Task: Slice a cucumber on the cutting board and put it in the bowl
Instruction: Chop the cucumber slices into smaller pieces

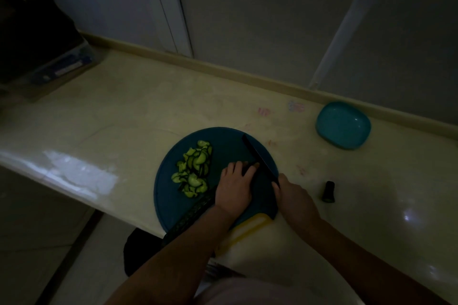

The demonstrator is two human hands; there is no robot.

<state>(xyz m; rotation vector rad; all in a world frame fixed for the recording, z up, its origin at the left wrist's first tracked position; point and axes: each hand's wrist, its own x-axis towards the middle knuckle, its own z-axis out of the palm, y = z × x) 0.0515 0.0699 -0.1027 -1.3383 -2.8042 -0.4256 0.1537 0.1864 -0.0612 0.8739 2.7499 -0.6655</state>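
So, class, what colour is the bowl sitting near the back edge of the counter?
The bowl is turquoise blue, plain with no pattern; the head view shows it.

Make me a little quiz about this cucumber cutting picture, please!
1. True or false: the bowl already has cucumber slices in it.
2. Which hand grips the knife?
3. Fill in: the slices lie on a round ___ cutting board.
Key: 1 false, the bowl is empty. 2 the right hand; the left hand holds the cucumber. 3 blue.
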